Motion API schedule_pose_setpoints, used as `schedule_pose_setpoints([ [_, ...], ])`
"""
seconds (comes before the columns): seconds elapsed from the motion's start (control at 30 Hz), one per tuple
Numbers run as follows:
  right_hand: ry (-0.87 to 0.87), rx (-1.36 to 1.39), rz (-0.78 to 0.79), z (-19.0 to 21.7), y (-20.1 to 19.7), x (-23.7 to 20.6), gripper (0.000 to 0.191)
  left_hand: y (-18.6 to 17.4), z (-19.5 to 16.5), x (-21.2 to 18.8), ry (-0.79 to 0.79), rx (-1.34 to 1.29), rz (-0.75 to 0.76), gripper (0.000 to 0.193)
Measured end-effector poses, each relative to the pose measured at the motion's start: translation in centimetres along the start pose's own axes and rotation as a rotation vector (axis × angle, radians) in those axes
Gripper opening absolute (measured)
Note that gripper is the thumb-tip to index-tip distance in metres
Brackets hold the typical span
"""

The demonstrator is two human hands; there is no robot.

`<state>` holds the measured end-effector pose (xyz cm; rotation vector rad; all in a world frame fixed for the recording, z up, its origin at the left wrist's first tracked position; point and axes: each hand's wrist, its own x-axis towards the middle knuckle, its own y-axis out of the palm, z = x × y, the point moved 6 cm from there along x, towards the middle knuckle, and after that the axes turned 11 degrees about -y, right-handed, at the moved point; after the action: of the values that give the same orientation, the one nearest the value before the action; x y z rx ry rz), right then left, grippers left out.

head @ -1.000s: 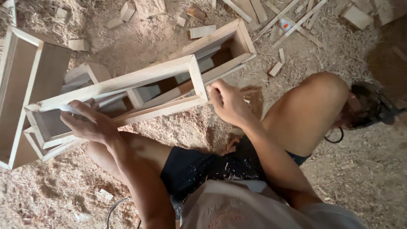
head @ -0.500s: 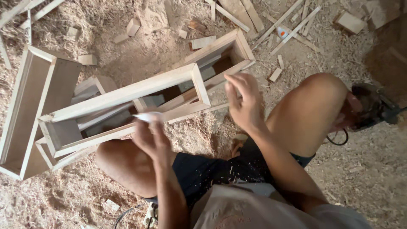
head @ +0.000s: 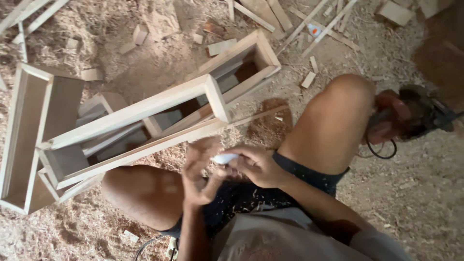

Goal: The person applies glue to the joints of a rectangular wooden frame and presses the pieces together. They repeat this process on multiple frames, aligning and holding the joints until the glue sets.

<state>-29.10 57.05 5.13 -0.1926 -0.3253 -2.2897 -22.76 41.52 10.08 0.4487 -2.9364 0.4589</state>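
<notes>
Right hand (head: 256, 166): fingers pinched on small white object (head: 224, 158).
Left hand (head: 200, 169): fingers spread, palm touching the object.
Wooden frame (head: 145, 128): just beyond hands, on sawdust floor (head: 425, 193).

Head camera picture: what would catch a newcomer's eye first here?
At bottom centre, the left hand and right hand meet over the lap around a small white object; what it is cannot be told. Just above them, long open wooden frames lie stacked at a slant across the floor. All around is sawdust strewn with wood offcuts.
</notes>
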Motion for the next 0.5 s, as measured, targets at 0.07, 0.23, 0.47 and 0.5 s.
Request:
schedule_pose_setpoints([
  [0.07,-0.099,-0.096,-0.056,0.3,-1.9,0.6,0.026,-1.6,1.1,0.6,-0.002,0.187,-0.141,0.036],
  [0.23,-0.22,-0.534,-0.126,2.9,-6.1,2.6,0.02,-6.4,3.9,2.5,-0.06,0.682,-0.354,0.02],
  [0.47,-0.114,-0.663,-0.1,4.7,-4.8,6.0,0.016,-8.2,5.7,3.2,-0.124,0.858,-0.529,0.021],
  [0.5,-0.203,-0.718,-0.066,5.2,-4.2,6.4,0.014,-8.3,5.6,3.2,-0.132,0.855,-0.534,0.02],
])
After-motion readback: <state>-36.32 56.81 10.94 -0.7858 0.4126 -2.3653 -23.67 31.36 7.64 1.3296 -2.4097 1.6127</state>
